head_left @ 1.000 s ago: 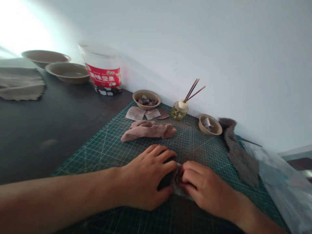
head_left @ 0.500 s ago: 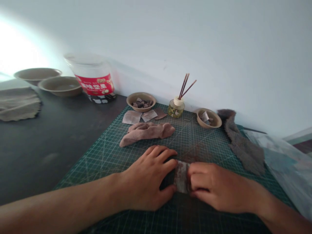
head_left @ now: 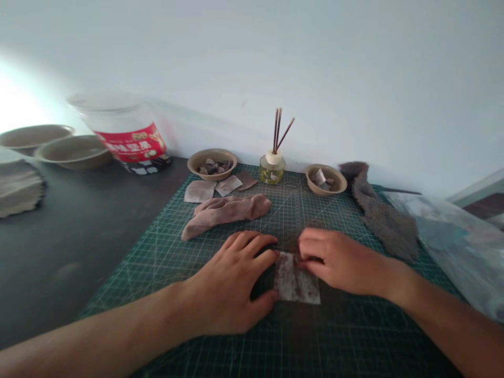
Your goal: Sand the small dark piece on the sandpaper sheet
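Observation:
A thin whitish rectangular sheet (head_left: 297,281) with brown stains lies on the green cutting mat (head_left: 220,357); whether it is paper or cloth I cannot tell. My left hand (head_left: 232,283) has its fingers spread, with thumb and index fingertips at the sheet's left edge. Curled fingers and thumb close my right hand (head_left: 331,257) near the sheet's upper right edge. What those fingers hold, if anything, is hidden. Behind my left hand lies a crumpled brownish-pink cloth (head_left: 226,212).
Along the wall stand a bowl of stone-like chunks (head_left: 212,163), a reed diffuser (head_left: 271,168) and a smaller bowl (head_left: 315,186). Flat pieces (head_left: 200,191) lie by the first bowl. A grey-brown cloth (head_left: 388,226) and clear plastic bag (head_left: 452,252) are right; a tub (head_left: 129,142) stands left.
My right hand has moved up and away along the sheet. More of the sheet's right side now shows. My left hand keeps its place at the left edge. The camera view has shifted slightly.

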Action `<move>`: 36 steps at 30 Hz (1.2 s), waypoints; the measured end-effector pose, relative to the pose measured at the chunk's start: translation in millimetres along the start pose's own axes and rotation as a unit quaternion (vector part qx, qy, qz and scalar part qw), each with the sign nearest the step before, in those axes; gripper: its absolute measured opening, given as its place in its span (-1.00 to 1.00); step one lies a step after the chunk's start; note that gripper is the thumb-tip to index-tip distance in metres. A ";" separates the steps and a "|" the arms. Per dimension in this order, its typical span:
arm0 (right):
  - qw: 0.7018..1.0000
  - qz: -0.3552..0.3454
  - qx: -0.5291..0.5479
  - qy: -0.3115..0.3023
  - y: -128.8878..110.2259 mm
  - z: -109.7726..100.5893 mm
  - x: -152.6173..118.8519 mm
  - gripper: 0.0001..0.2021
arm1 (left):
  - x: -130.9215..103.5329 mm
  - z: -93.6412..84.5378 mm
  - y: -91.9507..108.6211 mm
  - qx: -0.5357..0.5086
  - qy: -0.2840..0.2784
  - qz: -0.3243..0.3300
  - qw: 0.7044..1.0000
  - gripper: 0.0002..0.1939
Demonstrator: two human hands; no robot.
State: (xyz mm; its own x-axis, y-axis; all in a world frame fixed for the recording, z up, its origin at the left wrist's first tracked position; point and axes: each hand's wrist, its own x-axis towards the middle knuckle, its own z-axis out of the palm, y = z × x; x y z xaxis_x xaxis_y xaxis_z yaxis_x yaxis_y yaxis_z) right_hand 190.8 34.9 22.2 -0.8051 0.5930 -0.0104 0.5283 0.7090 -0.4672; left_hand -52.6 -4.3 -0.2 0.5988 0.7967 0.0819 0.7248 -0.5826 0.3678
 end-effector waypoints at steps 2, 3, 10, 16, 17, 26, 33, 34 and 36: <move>0.997 -0.047 0.028 -0.048 -0.3 -1.0 -0.6 -0.87 | -0.6 0.0 -0.1 0.000 -0.002 -0.001 1.000 -0.51; 0.996 -0.068 0.031 -0.054 -0.5 -0.9 -0.8 -0.88 | -0.9 0.2 -0.2 0.001 -0.004 -0.001 1.000 -0.51; 0.998 -0.041 0.012 -0.037 2.4 -2.9 -3.1 -0.86 | -0.5 0.7 -1.9 0.009 0.004 0.002 1.000 -0.53; 0.999 -0.020 -0.010 0.032 6.0 -0.6 0.8 -0.86 | 0.0 0.3 -1.3 0.010 0.002 0.006 1.000 -0.53; 0.999 -0.019 -0.014 0.024 6.7 -1.4 1.3 -0.85 | -0.2 0.0 -0.9 0.011 0.004 0.005 1.000 -0.54; 0.999 -0.006 -0.035 0.026 7.5 -0.5 1.2 -0.86 | -0.3 -2.1 0.8 0.001 -0.005 0.001 1.000 -0.54; 0.998 -0.023 -0.053 0.002 5.6 -1.4 0.2 -0.88 | -1.1 -1.8 1.2 -0.004 -0.001 0.002 1.000 -0.53; 0.998 0.002 -0.061 0.018 5.9 -2.1 0.0 -0.87 | -1.0 -1.8 1.4 -0.004 0.000 0.002 1.000 -0.53; 0.999 0.014 -0.041 -0.006 6.1 -3.8 -1.2 -0.86 | -0.9 -2.0 1.8 -0.003 0.002 -0.001 1.000 -0.54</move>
State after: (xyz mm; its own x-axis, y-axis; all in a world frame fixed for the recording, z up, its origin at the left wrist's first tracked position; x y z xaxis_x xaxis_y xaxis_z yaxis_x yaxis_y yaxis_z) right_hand 196.0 39.9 22.7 -0.7927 0.6088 -0.0326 0.5705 0.7218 -0.3919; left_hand -52.5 -5.7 2.2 0.5961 0.7983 0.0859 0.7237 -0.5805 0.3732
